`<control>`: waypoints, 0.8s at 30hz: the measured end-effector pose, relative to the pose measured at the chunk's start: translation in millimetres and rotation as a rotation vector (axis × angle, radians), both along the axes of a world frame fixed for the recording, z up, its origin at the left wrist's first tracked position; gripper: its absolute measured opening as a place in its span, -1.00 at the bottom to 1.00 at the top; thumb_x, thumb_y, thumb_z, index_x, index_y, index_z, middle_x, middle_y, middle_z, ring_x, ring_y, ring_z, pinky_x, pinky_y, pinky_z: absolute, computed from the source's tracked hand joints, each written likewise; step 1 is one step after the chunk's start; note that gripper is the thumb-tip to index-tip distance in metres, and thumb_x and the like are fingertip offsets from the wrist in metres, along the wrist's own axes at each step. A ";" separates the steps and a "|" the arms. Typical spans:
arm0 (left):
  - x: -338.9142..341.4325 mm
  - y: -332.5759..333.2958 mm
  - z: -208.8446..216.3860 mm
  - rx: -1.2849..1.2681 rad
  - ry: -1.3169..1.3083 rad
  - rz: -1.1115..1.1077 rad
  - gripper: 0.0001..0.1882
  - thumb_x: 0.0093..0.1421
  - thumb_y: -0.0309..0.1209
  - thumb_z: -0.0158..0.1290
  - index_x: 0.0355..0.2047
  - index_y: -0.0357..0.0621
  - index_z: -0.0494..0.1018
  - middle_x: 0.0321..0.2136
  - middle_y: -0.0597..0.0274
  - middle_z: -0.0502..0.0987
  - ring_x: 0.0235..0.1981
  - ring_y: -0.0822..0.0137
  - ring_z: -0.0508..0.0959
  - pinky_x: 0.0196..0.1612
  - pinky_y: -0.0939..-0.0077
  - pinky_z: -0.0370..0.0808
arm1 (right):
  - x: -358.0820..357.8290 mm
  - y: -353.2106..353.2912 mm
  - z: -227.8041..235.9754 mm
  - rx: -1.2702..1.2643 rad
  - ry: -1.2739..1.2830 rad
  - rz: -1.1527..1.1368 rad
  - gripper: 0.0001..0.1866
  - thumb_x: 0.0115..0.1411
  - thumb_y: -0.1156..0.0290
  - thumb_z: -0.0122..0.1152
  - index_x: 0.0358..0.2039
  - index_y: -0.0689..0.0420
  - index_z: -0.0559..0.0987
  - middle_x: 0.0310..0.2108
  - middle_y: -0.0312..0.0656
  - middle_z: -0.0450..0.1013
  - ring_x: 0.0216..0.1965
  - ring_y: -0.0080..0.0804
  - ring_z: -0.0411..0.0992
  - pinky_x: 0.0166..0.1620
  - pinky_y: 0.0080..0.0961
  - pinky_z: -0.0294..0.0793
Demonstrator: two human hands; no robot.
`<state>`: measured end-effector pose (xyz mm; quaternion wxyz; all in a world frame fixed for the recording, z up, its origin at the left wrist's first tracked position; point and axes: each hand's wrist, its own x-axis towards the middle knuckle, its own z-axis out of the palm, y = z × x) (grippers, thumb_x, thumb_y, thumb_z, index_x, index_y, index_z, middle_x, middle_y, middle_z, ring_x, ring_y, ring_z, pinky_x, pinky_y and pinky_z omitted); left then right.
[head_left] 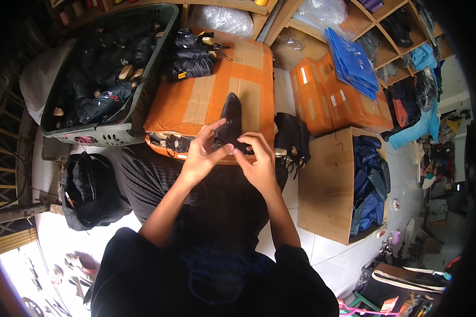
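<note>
A black, tapered bundle of cloth (231,113), which looks like a folded umbrella, rises from between my hands with its narrow end pointing away from me. My left hand (202,153) has its thumb and index finger closed on the left side of it. On its right lower side my right hand (258,158) pinches with bent fingers. Both thumb tips nearly meet at its near end, and my fingers hide that part. Beneath it is a large box wrapped in orange tape (254,105). Several black folded umbrellas (191,66) with pale handles lie on the box's far left.
A dark green basket (137,113) full of black umbrellas stands at left, above a black bag (92,193). To the right are black bundles (291,137), an open carton (325,185) with dark blue cloth, and orange-taped boxes (312,98) under a blue package (351,61). Shelves line the back.
</note>
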<state>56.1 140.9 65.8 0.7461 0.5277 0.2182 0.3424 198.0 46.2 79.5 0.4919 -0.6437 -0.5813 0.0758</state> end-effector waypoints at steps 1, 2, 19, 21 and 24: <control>1.2 -0.3 -0.7 -0.027 -0.024 0.004 -0.37 0.17 -0.58 0.23 0.23 -0.34 0.28 -0.08 0.22 0.39 -0.09 0.44 0.48 -0.02 0.51 0.50 | 2.7 -0.7 -0.7 0.007 0.000 -0.025 -0.82 0.07 0.63 0.30 -0.28 0.26 0.53 -0.24 -0.08 0.50 -0.26 -0.18 0.53 -0.24 -0.40 0.52; 1.0 0.6 -0.8 -0.050 -0.045 0.011 -0.37 0.17 -0.58 0.22 0.24 -0.35 0.27 -0.07 0.22 0.38 -0.09 0.43 0.48 -0.01 0.50 0.51 | 3.9 0.6 -1.7 0.023 0.012 -0.031 -0.84 0.09 0.65 0.29 -0.29 0.27 0.54 -0.25 -0.08 0.50 -0.28 -0.24 0.53 -0.25 -0.44 0.52; -11.4 14.7 -14.7 0.634 0.505 0.504 -0.85 0.03 -0.54 0.16 -0.44 -0.28 0.39 -0.55 -0.01 0.46 -0.55 0.02 0.51 -0.42 0.25 0.46 | -4.9 39.7 10.4 0.169 0.016 0.179 -0.84 0.12 0.69 0.17 -0.26 0.27 0.56 -0.17 -0.08 0.46 -0.24 -0.33 0.50 -0.18 -0.44 0.50; -25.2 20.4 -22.4 0.516 0.541 0.581 -0.85 0.05 -0.54 0.13 -0.47 -0.30 0.35 -0.63 0.00 0.43 -0.64 0.15 0.48 -0.48 0.33 0.41 | 18.2 74.1 -1.2 0.165 0.089 0.176 -0.85 0.14 0.60 0.19 -0.24 0.26 0.54 -0.19 -0.12 0.44 -0.29 -0.41 0.47 -0.20 -0.47 0.45; -56.8 19.1 -23.4 0.524 0.465 0.656 -0.85 0.01 -0.62 0.10 -0.48 -0.27 0.32 -0.64 0.17 0.43 -0.64 0.42 0.41 -0.49 0.50 0.40 | 46.8 156.6 -7.6 0.090 -0.097 0.116 -0.79 0.14 0.57 0.21 -0.18 0.23 0.51 -0.13 -0.06 0.44 -0.19 -0.08 0.49 -0.13 -0.28 0.48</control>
